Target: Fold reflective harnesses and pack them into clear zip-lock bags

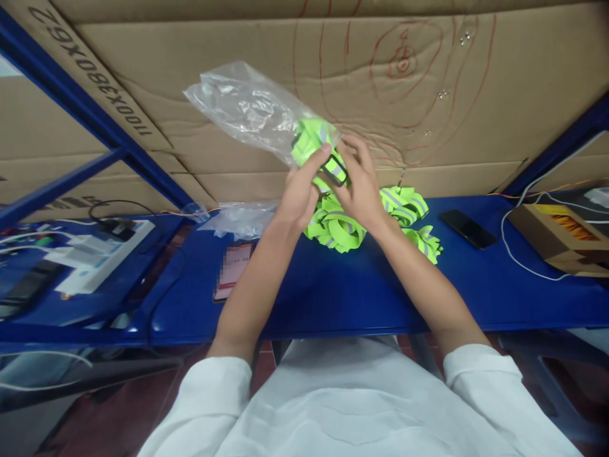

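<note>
Seen from above, a person in a white top reaches forward over a blue worktop (366, 298), both bare hands meeting just above the middle of the view. Taking those hands as the centre of the clock, the left hand (302, 193) grips a folded bright yellow-green strap (310, 136) with grey stripes, its thumb pressed across the top. The right hand (359, 181) has its fingers curled round the same strap, beside a black buckle (335, 170). The strap's far part lies within the open end of a clear plastic bag (247, 105), which stretches away toward 10 o'clock; whether the fingers also pinch the plastic, I cannot tell. At 6 o'clock, below the hands, a loose coil of similar strap (337, 230) rests on the worktop, and toward 4 o'clock lie two smaller bundles, an upper one (404, 206) and a lower one (425, 244). Between 3 and 4 is a dark phone (469, 228), with an open cardboard box (533, 231) farther out. A second clear bag (240, 220) lies between 8 and 9, a phone with a lit screen (234, 263) at 8, partly behind the left forearm, and a white power strip (98, 266) farther left. Cardboard sheeting (228, 44) fills 12 o'clock, marked with red rings.
</note>
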The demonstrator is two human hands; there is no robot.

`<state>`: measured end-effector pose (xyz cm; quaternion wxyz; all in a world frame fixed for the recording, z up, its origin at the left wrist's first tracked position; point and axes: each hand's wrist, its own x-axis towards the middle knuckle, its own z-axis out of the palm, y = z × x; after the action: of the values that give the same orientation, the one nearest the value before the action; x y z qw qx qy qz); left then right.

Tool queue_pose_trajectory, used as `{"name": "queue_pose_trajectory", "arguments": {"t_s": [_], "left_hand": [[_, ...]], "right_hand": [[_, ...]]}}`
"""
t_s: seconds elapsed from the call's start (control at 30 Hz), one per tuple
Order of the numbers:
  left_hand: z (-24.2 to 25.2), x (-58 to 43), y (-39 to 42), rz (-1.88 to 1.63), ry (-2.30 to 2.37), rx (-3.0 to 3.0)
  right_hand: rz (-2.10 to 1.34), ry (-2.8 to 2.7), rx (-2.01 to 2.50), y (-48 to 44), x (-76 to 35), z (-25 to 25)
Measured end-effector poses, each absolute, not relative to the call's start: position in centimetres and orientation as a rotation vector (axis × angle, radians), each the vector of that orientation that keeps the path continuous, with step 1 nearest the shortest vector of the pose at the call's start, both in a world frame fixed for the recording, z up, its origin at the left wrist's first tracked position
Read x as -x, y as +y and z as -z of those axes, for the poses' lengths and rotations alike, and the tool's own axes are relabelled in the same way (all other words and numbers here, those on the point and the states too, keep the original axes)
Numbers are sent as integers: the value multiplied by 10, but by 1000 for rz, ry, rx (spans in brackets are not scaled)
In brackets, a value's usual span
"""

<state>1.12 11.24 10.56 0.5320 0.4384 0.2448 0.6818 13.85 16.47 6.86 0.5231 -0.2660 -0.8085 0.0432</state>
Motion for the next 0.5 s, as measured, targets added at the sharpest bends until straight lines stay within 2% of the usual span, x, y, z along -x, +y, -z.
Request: {"name": "queue_pose_trajectory", "arguments": {"t_s": [0.13,0.27,0.4,0.5], "left_hand": [[-108,-13,108,-1667,559,-1105],[-117,1,101,-1641,543,-1277],[-120,12,97,-1773,490,-1320],[-115,11,101,-1781,513,-1320]], "right_hand": [[-336,-1768,600,170,-134,-70],[-816,-1540,533,167,-139,-83],[-1290,-1551,458,149,-140,-88],[-1421,-1570,464,135,-131,-89]]}}
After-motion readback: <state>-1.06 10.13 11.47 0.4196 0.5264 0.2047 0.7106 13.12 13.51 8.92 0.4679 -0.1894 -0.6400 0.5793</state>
